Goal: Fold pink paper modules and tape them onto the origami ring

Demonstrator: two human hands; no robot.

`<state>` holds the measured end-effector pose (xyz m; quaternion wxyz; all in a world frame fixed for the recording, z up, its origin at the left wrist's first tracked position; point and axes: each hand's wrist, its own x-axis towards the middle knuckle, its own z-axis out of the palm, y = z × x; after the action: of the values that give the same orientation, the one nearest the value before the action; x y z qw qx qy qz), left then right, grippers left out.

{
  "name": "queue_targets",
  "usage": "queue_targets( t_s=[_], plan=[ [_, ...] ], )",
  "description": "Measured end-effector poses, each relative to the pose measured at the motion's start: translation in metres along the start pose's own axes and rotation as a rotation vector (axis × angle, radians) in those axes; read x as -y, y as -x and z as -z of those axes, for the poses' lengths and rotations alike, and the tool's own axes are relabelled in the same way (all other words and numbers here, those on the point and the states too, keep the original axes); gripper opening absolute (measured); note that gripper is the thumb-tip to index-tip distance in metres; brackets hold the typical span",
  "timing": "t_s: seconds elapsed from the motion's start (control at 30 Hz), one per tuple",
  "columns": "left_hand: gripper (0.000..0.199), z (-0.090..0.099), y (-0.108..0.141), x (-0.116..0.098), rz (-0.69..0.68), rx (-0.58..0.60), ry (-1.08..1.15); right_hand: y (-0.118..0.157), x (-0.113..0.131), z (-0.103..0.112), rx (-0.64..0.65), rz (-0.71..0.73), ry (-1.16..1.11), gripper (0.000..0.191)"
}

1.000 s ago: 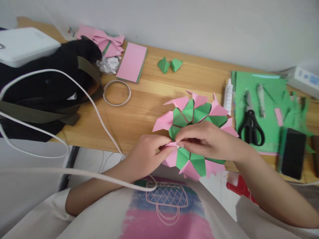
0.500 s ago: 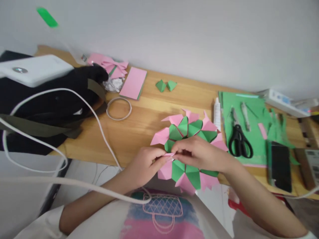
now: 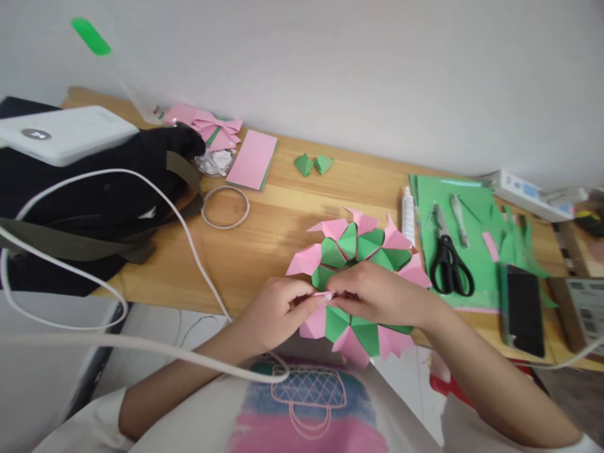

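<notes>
A round pink and green folded-paper wreath (image 3: 348, 242) stands partly over the table's front edge, close to my body. Its inner folds are green and its outer points pink. With thumb and fingers my left hand (image 3: 278, 314) pinches a pink paper point on the wreath's left side. My right hand (image 3: 372, 292) reaches across the wreath's middle, its fingers closed on the same left part, right against the left fingertips. The right hand hides the wreath's centre and some of the folds under it.
Black scissors (image 3: 452, 267) and a pale cutter (image 3: 458, 220) lie on green paper (image 3: 425, 189), beside a white tube (image 3: 408, 217) and a phone (image 3: 522, 309). Two green folded pieces (image 3: 314, 165), pink sheets (image 3: 252, 158) and a tape ring (image 3: 225, 206) lie behind. A white cable (image 3: 189, 242) loops from a black bag (image 3: 94, 195).
Both hands stay at the wreath's left side; the fingers have shifted only slightly around the pink point. The camera view has turned a little, moving the items on the right slightly leftward.
</notes>
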<state>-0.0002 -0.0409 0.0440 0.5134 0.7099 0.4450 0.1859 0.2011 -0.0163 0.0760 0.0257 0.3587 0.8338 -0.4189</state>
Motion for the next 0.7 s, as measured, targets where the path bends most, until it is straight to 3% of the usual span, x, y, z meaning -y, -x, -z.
queue_targets(
  t_s=[0.17,0.33,0.4,0.47,0.5,0.6,0.7],
  plan=[
    [0.034,0.001,0.000,-0.002,0.057,-0.021,0.074,0.004,0.009,-0.005,-0.061,-0.076,0.026,0.016],
    [0.037,0.019,0.014,-0.010,0.023,-0.041,-0.076,0.022,0.021,-0.020,-0.291,-0.253,0.051,0.015],
    [0.022,0.033,0.019,-0.012,-0.109,-0.156,-0.263,0.032,0.027,-0.028,-0.389,-0.305,0.034,0.018],
    [0.007,0.046,0.017,-0.013,-0.345,-0.303,-0.507,0.043,0.034,-0.038,-0.493,-0.335,0.037,0.021],
    [0.010,0.051,0.014,-0.014,-0.477,-0.320,-0.635,0.047,0.038,-0.043,-0.547,-0.346,0.056,0.021],
    [0.018,0.055,-0.002,-0.013,-0.756,-0.152,-0.963,0.055,0.049,-0.061,-0.712,-0.357,0.131,0.021],
    [0.021,0.048,-0.020,-0.010,-0.956,-0.148,-1.113,0.056,0.055,-0.081,-0.835,-0.334,0.257,0.029]
  ],
)
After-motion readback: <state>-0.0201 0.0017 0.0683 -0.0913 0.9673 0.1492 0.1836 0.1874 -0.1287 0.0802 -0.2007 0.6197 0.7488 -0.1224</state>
